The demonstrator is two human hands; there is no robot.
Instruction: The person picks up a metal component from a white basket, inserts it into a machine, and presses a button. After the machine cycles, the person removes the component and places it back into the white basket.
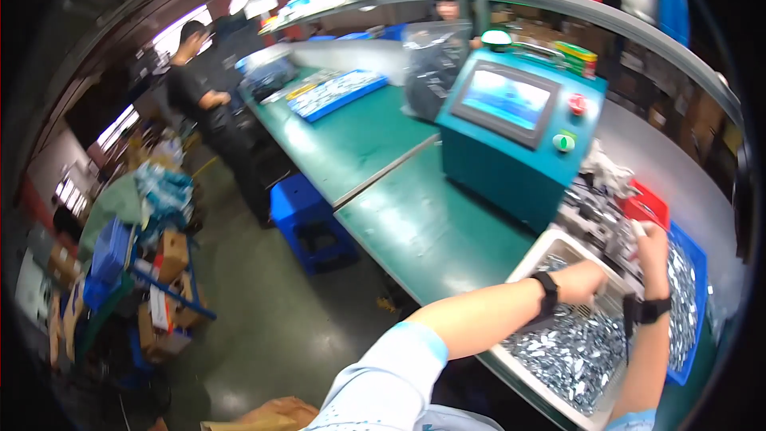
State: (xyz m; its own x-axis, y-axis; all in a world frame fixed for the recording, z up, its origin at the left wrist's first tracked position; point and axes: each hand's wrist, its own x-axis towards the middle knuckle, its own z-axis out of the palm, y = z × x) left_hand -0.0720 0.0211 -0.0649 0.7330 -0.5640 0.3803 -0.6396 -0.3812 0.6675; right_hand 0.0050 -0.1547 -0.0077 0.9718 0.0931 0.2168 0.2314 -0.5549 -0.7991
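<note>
My left hand (581, 281) is over a cream plastic basket (527, 265) that holds a heap of small shiny metal parts (570, 355). Its fingers curl downward and look closed; what they hold, if anything, is hidden. Beyond the basket, my right hand (653, 246) is beside a grey metal fixture (592, 219), in front of a red bin (646, 204). The fingers of that hand are drawn together, and whatever is between them is too small to make out. Black bands circle both wrists.
A teal machine (503, 132) with a screen and buttons stands on the green bench (407, 215). A blue tray (692, 303) of metal parts lies right of the basket. A shelf (550, 1) spans above. A blue stool (307, 223) and another person (211, 108) are at the left.
</note>
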